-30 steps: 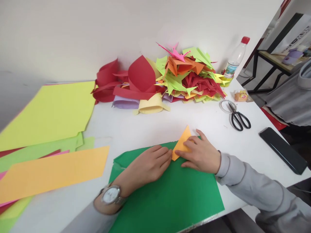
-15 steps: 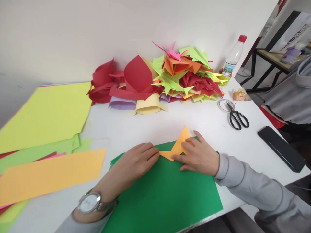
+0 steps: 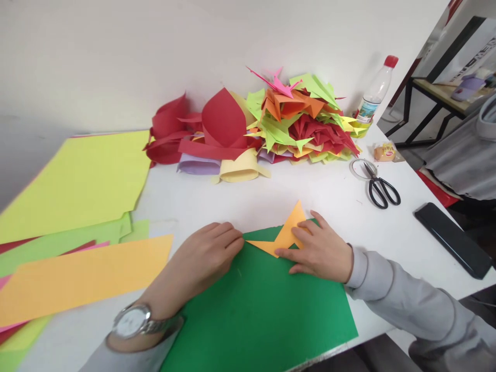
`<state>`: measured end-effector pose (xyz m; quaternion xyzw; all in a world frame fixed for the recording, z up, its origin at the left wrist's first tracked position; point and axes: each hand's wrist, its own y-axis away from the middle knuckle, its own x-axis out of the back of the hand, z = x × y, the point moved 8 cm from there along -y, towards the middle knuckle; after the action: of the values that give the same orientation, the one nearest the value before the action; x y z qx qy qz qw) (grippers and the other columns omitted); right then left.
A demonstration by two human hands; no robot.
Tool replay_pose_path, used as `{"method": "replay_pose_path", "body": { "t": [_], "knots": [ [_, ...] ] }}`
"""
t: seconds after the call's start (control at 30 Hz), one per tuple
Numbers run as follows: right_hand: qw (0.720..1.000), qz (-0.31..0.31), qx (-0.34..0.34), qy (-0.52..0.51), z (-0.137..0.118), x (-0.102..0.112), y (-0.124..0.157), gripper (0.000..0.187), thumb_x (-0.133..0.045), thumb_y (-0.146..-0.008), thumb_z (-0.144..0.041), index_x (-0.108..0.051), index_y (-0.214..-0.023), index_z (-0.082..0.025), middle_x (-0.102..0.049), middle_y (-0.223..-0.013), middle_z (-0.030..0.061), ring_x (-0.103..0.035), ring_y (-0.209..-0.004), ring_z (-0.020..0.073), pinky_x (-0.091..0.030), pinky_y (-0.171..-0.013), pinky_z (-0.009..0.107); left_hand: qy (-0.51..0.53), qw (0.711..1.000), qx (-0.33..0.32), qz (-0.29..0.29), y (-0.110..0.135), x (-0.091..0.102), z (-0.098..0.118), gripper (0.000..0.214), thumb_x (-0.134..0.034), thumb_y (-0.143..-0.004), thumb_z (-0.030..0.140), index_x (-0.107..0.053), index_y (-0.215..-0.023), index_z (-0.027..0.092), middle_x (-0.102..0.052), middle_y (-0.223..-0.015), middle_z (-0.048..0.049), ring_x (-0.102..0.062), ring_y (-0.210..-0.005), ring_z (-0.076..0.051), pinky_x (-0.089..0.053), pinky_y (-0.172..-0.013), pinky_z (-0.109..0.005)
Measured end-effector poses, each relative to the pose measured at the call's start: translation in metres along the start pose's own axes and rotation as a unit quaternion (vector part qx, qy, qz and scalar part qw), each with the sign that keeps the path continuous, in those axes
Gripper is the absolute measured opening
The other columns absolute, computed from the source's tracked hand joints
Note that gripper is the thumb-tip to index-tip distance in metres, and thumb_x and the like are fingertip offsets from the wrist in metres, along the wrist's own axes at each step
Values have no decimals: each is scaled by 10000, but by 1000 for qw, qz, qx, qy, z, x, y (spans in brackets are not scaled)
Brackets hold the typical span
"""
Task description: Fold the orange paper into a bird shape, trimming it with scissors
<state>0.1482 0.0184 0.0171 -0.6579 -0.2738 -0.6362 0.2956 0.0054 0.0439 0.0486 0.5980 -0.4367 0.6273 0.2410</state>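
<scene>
Right hand (image 3: 320,249), fingers spread, presses the smooth, sharp-pointed folded orange paper (image 3: 285,234) onto my flat green sheet (image 3: 267,310); one point crosses the sheet's far edge. Left hand (image 3: 212,252), fingers curled together, lies beside the slender left tip; I cannot tell whether it pinches it. Compared with one second ago, my hands stand farther apart and that tip shows. Beyond, white surface (image 3: 209,202) lies open to the heaped paper shapes (image 3: 320,132).

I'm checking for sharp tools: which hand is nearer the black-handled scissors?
Right: the right hand, on the folded orange paper, is left of the black-handled scissors; the left hand is farther left.
</scene>
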Motion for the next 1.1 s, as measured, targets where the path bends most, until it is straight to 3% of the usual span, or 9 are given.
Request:
{"method": "replay_pose_path", "body": {
  "t": [0.03,0.17,0.37,0.5,0.87,1.1],
  "knots": [
    [1000,2,0,2,0,0,0,508,-585,-855,-591,-530,-1318,-390,-591,-1055,70,-514,-1034,267,-276,-1024,599,-26,999,-22,21,0,3,4,279,-430,-864,38,-651,-747,160,-673,-743,-63,-593,-700,-205,-500,-633,-339],
    [1000,5,1,5,0,3,0,521,-587,-847,-602,-527,-1320,-392,-594,-1035,67,-523,-1016,270,-279,-1018,605,-75,990,-11,116,-4,13,33,219,-467,-879,75,-686,-878,89,-722,-871,-123,-639,-783,-233,-536,-717,-367],
    [1000,6,-9,0,0,6,0,499,-563,-850,-617,-567,-1275,-357,-599,-1052,80,-519,-1027,271,-276,-1033,591,-94,990,68,80,-9,-11,87,355,-432,-938,221,-676,-1071,-2,-702,-1133,-202,-647,-1031,-335,-521,-863,-432],
    [1000,11,-9,-3,0,6,0,523,-531,-853,-639,-548,-1299,-366,-607,-1045,77,-522,-1024,278,-281,-1026,599,-103,987,106,59,-4,-21,88,437,-393,-964,272,-650,-1107,-50,-672,-1167,-258,-647,-1057,-335,-485,-920,-445],
    [1000,2,-16,-17,0,4,1,538,-545,-849,-636,-547,-1306,-351,-601,-1072,83,-510,-1050,287,-273,-1031,581,-99,982,162,5,-4,-24,80,447,-389,-969,320,-659,-1153,16,-676,-1167,-226,-625,-1077,-369,-397,-986,-527],
    [1000,-2,-15,-26,1,5,1,522,-568,-851,-609,-554,-1302,-346,-598,-1063,83,-507,-1062,292,-278,-1032,584,-118,975,186,0,0,-27,76,576,-413,-937,406,-627,-1153,-83,-629,-1157,-341,-612,-1085,-423,-368,-1007,-576]
  ]
}}
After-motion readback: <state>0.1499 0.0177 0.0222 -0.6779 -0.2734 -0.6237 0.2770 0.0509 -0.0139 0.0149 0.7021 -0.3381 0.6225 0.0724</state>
